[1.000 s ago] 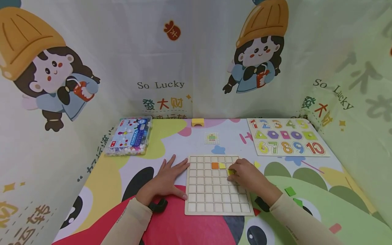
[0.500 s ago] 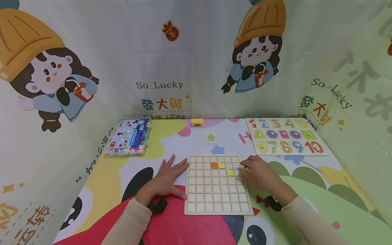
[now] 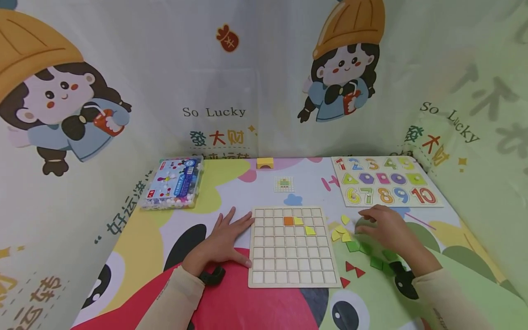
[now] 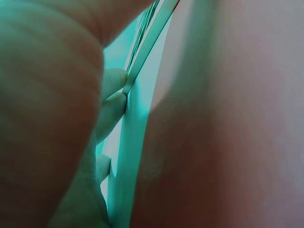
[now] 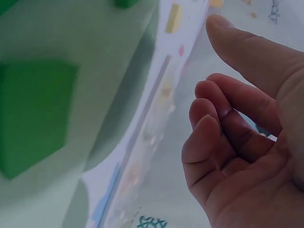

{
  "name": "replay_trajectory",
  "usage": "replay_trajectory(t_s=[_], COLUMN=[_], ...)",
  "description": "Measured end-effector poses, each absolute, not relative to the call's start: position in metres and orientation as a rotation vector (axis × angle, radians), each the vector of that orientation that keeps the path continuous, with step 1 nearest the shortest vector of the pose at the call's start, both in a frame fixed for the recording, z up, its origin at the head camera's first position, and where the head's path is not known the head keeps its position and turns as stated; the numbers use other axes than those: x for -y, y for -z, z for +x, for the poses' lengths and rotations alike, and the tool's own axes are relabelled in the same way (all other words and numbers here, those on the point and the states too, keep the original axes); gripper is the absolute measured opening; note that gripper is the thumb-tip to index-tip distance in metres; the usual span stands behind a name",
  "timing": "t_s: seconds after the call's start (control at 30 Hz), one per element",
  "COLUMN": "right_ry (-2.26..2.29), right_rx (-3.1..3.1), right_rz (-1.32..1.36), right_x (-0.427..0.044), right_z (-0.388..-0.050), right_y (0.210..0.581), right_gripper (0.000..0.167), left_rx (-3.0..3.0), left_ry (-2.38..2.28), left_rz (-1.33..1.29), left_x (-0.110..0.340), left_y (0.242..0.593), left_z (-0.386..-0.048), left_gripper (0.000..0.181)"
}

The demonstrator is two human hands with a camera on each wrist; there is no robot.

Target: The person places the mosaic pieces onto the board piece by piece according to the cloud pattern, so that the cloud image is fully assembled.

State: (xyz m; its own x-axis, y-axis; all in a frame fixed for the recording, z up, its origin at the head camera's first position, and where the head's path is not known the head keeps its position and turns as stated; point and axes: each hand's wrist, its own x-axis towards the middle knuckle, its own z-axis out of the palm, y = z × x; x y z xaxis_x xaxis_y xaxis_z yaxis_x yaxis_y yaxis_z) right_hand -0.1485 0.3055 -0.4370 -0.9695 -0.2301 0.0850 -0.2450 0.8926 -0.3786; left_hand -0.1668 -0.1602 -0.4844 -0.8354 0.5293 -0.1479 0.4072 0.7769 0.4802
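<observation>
White cloth walls (image 3: 284, 137) with cartoon prints rise beyond both hands and the cartoon-patterned surface (image 3: 243, 307). Between the hands lies the square, pale wooden grid board (image 3: 292, 256); the left hand (image 3: 220, 245), fingers spread, touches its edge. Loose yellow flat pieces (image 3: 340, 229) and green square tiles (image 3: 376, 262) lie near the right hand (image 3: 387, 231). The right wrist view alone shows its bare palm, fingers loosely curled, thumb apart; the green tile there is blurred. The left wrist view cuts off most of the board.
</observation>
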Motion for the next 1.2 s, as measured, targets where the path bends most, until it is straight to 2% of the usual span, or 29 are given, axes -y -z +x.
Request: replay_trajectory(t_s=[0.37, 0.9, 1.2], right_ry=[-0.617, -0.587, -0.611], right_rx=[3.043, 3.058, 3.106], right_rz=[0.328, 0.574, 0.588], right_x=[-0.321, -0.305, -0.298], right_z=[-0.155, -0.181, -0.19], right_y=[0.444, 0.443, 0.443], right_gripper=[0.049, 0.039, 0.037], left_rx=[-2.69, -2.695, -2.698], left_ry=[-0.657, -0.646, -0.649], left_rz=[0.718, 0.725, 0.719], left_x=[0.162, 0.16, 0.16], left_y=[0.483, 0.484, 0.485], left_z=[-0.166, -0.167, -0.168], left_gripper=[0.124, 0.123, 0.123])
